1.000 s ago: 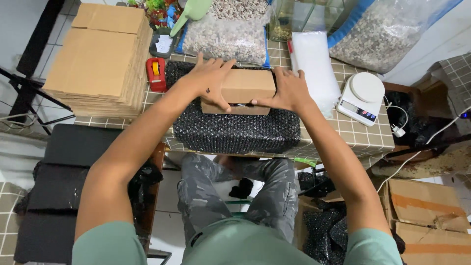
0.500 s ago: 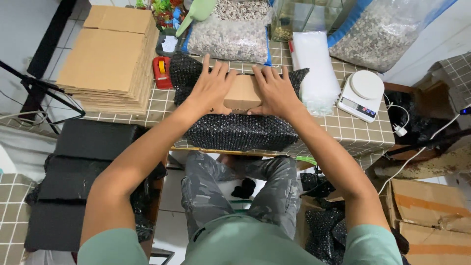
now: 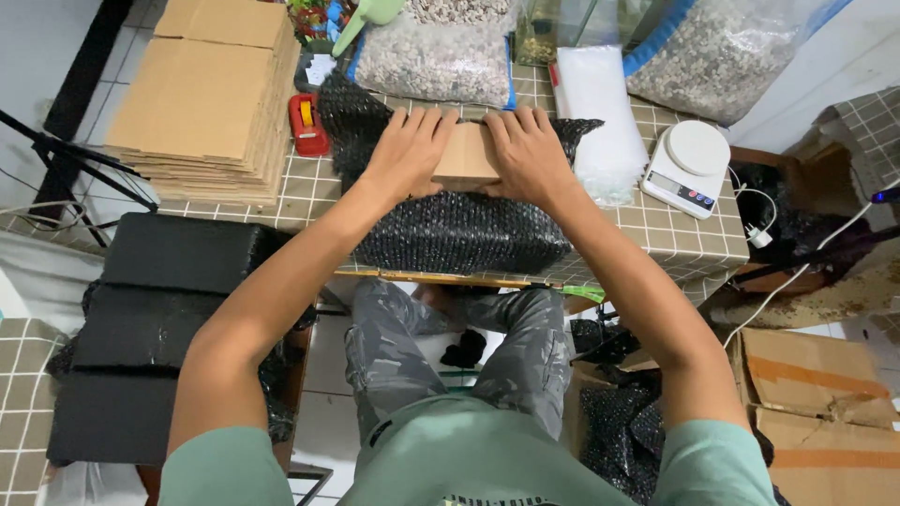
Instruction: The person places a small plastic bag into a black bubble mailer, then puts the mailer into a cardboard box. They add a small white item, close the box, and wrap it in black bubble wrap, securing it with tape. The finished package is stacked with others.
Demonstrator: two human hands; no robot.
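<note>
Covering small cardboard box, hands, edges hidden

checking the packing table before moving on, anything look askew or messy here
Nothing stands out. Both hands, left hand and right hand, press a small cardboard box squarely on the black bubble wrap.

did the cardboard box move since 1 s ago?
Yes. The cardboard box has shifted away from the person, toward the gravel bag, measured against the red tape dispenser; both hands cover more of it.
</note>
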